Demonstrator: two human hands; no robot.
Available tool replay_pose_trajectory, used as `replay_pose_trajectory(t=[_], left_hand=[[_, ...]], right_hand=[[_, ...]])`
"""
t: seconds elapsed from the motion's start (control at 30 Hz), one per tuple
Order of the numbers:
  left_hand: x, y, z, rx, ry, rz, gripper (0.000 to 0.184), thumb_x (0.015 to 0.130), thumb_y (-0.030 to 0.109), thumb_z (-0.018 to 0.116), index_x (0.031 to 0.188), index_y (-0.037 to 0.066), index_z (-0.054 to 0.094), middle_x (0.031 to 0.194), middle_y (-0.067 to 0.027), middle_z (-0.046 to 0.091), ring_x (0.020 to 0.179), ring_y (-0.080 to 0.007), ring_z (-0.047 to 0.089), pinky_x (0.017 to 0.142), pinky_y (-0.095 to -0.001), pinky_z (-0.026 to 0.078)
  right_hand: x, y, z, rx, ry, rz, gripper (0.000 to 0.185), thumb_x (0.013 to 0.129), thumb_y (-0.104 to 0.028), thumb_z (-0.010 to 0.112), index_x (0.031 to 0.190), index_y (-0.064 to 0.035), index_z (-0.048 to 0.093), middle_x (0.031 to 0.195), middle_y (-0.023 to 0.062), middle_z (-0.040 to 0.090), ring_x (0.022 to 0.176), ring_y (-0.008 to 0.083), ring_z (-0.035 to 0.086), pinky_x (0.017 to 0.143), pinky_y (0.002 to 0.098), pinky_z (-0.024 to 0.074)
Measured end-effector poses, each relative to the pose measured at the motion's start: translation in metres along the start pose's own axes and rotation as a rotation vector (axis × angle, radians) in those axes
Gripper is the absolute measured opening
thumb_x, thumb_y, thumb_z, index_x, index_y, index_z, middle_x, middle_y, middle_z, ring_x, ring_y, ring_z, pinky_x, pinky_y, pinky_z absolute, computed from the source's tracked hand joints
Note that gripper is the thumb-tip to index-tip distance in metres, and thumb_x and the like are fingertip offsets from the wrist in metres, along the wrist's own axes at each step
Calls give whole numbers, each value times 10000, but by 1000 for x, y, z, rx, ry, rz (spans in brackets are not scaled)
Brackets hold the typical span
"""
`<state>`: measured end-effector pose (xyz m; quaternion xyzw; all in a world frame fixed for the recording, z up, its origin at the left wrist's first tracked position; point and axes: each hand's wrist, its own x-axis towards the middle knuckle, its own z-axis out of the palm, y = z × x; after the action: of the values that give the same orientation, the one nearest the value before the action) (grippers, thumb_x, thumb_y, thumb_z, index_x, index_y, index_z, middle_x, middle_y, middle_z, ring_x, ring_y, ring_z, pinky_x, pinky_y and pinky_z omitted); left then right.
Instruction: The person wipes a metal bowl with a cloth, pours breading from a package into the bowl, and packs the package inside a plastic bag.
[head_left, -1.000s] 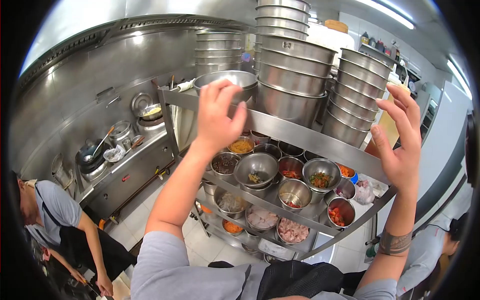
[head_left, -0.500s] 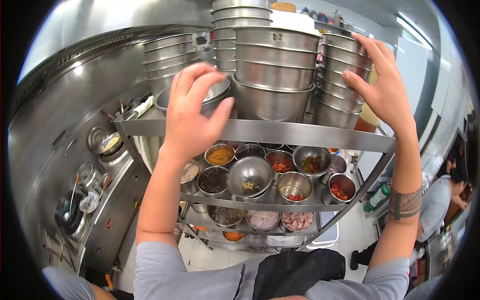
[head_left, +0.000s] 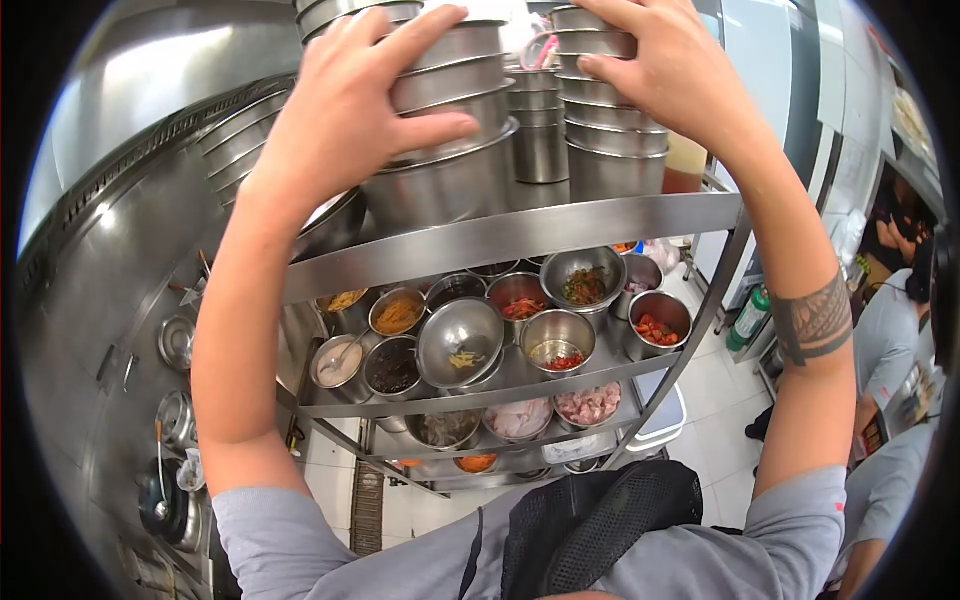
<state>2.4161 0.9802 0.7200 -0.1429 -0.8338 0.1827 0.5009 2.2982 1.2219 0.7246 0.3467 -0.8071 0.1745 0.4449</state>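
My left hand [head_left: 350, 105] is at the big stack of steel pots [head_left: 445, 185] on the shelf top. Its fingers and thumb are spread over the near side of the stack; whether they press on it, I cannot tell. My right hand [head_left: 665, 60] is by a narrower stack of steel pots [head_left: 617, 170] to the right. The thumb lies along the side of that stack and the fingers reach over its upper rim, spread apart. The fingertips are partly cut off by the top of the picture.
Below, the steel rack [head_left: 530, 228] holds pots of food, among them a tilted bowl [head_left: 460, 340] and a pot of red pieces [head_left: 660, 325]. A wok [head_left: 165, 512] with a ladle is at the left. Co-workers in grey sleeves [head_left: 890, 330] stand at right.
My left hand has come up to the big stack. The view has shifted, and a wider gap shows between the two stacks, with another narrow pot stack behind. My right hand stays by the right stack.
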Motion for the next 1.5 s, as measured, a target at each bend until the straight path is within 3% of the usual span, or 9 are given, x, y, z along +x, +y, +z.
replay_pose_trajectory(t=[0.13,0.4,0.57,0.67,0.93,1.0,1.03,1.27,1.5], left_hand=[[-7,-6,3,-140,-33,-102,836,705,336,884,1469,286,548,936,-28,498,976,-235,494,957,-384,435],[-6,-1,-2,-126,-41,-145,807,731,340,872,1465,272,546,975,-45,527,1018,-253,514,971,-390,444],[-13,-16,-5,-299,-13,-91,675,824,321,813,1433,162,569,1152,-63,605,1140,-248,564,1052,-378,428],[-15,-35,-8,-400,70,-148,555,899,302,757,1397,119,596,1194,-67,623,1166,-221,575,1078,-376,420],[-43,-97,17,-963,130,-622,466,998,287,672,1341,-3,545,1271,-80,610,1193,-159,585,1070,-322,446],[-49,-103,28,-1120,121,-667,485,995,299,683,1328,-6,507,1277,-92,610,1173,-158,592,1069,-330,457],[-51,-104,30,-1174,98,-672,467,1002,309,674,1316,0,518,1269,-93,617,1166,-158,594,1067,-329,459],[-54,-133,47,-1348,-131,-676,469,1056,385,567,1333,8,550,1328,-103,624,1224,-191,596,1079,-331,460],[-52,-153,63,-1330,-228,-679,564,1035,458,567,1401,30,539,1375,-100,610,1246,-210,592,1073,-343,473]], right_hand=[[0,13,8,-24,51,-110,522,863,-203,654,1350,-24,594,1168,235,556,1156,369,520,1021,431,447],[-11,10,-4,86,135,-158,533,871,-240,668,1350,-22,586,1181,210,569,1153,354,540,1031,439,453],[-8,36,-5,263,345,-92,401,916,-223,675,1240,11,635,1106,174,624,979,270,609,913,386,506],[7,89,8,347,321,-177,416,927,-266,719,1294,-76,670,1120,81,621,1093,199,583,930,326,502],[-5,47,20,707,396,-350,270,1045,-167,591,1184,58,645,1195,88,612,1070,167,626,950,303,545],[-7,24,23,1217,52,-231,329,979,-245,693,1194,1,664,1059,70,673,1010,177,649,877,309,555],[-5,10,29,1228,57,-259,281,1032,-253,633,1117,12,675,1012,38,692,928,109,667,803,265,586],[18,-38,86,854,142,3,521,1007,-465,613,1155,31,675,1039,104,719,970,153,642,901,310,493],[23,-53,107,1183,222,186,358,1016,-345,647,1091,5,657,935,22,647,871,100,554,806,275,462]])
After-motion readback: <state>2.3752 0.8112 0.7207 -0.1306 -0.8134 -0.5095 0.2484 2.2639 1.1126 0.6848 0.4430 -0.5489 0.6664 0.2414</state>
